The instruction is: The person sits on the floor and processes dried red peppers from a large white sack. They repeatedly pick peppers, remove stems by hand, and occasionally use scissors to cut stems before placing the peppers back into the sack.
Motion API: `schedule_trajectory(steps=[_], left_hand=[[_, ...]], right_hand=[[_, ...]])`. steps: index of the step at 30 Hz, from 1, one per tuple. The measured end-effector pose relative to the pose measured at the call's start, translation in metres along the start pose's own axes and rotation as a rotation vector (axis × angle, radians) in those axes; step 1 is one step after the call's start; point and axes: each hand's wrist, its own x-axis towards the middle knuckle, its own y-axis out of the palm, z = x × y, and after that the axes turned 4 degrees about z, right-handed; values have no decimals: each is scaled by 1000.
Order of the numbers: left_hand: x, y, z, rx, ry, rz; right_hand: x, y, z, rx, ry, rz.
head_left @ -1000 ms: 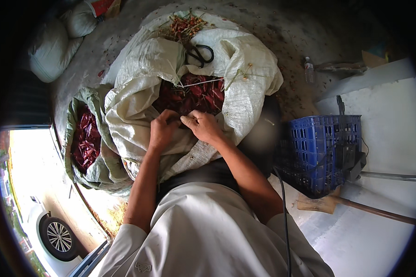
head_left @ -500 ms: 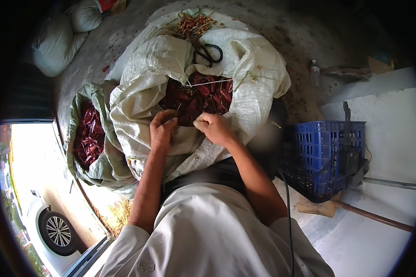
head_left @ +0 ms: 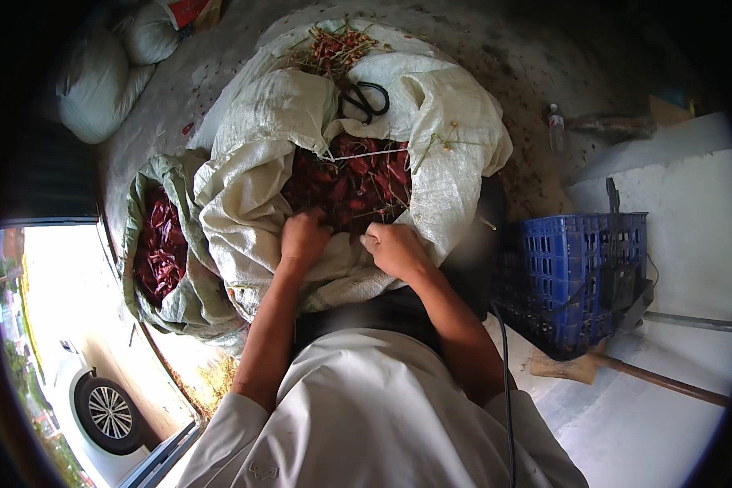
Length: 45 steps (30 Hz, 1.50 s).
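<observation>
Dried red chili peppers [head_left: 351, 183] fill the mouth of a big white woven sack [head_left: 451, 187] in front of me. My left hand [head_left: 305, 237] reaches over the sack's near rim, its fingers curled down at the peppers and the tips hidden. Beside it, my right hand [head_left: 396, 248] is closed with thumb against fingers at the near edge of the peppers; whatever it pinches is too small to make out. Black-handled scissors [head_left: 364, 101] lie on the sack beyond the opening. Behind them sits a heap of cut stems and pepper bits [head_left: 337, 49].
A greenish sack of red chilies [head_left: 163, 244] stands at the left. Blue plastic crates [head_left: 573, 276] are on my right, with a clear bottle [head_left: 555, 128] farther off. Full white sacks [head_left: 102, 89] rest at the far left. A black cable [head_left: 506, 366] runs down my right side.
Both hands have moved slightly right and lower, down to the near edge of the peppers. The left fingers now dip out of sight.
</observation>
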Motion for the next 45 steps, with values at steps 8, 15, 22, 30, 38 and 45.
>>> schedule_trajectory(steps=[8,15,22,30,38,45], left_hand=[[-23,-50,-58,-341,208,-315],[-42,-37,-77,-477,424,-164],[-60,-43,-66,-1456,-58,134],[-47,-55,-74,-1147,-127,351],[-52,-58,-79,-465,96,124],[-57,-51,-73,-356,253,178]], right_hand=[[5,-11,2,809,181,136],[-6,-24,12,1035,89,213],[-19,-21,13,922,17,74],[-25,-9,20,99,-260,-126],[-31,-17,20,264,-123,-207],[-37,-3,13,14,-265,-38]])
